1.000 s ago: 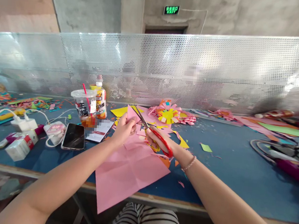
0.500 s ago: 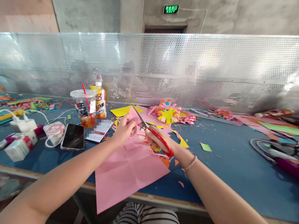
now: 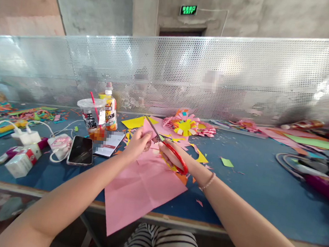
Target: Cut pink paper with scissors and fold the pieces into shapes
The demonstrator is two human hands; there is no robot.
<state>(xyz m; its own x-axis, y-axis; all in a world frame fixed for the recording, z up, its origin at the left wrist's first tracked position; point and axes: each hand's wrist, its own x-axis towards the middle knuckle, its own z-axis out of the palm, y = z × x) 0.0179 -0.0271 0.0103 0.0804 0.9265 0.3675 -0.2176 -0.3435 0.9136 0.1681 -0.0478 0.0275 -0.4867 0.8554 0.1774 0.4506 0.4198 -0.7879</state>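
My left hand (image 3: pixel 138 142) pinches a small folded piece of pink paper (image 3: pixel 147 128), its tip pointing up. My right hand (image 3: pixel 171 153) is closed round the red-handled scissors (image 3: pixel 180 160), whose blades point up and left beside the pink piece. A large creased sheet of pink paper (image 3: pixel 143 191) lies below both hands and hangs over the table's front edge. Behind the hands are yellow paper (image 3: pixel 137 123), paper scraps and a yellow-centred paper flower (image 3: pixel 186 126).
On the blue table (image 3: pixel 251 194), a cup with a straw (image 3: pixel 91 112), a bottle (image 3: pixel 112 114), a phone (image 3: pixel 80 151), chargers (image 3: pixel 26 137) and a small box (image 3: pixel 22 162) stand or lie left. Cables (image 3: pixel 287 166) lie right. A perforated metal screen (image 3: pixel 172 73) runs behind.
The scissors' red handles have shifted slightly left and the blades look closer together. My left hand and the small pink piece have moved very slightly right. The large sheet has stayed put.
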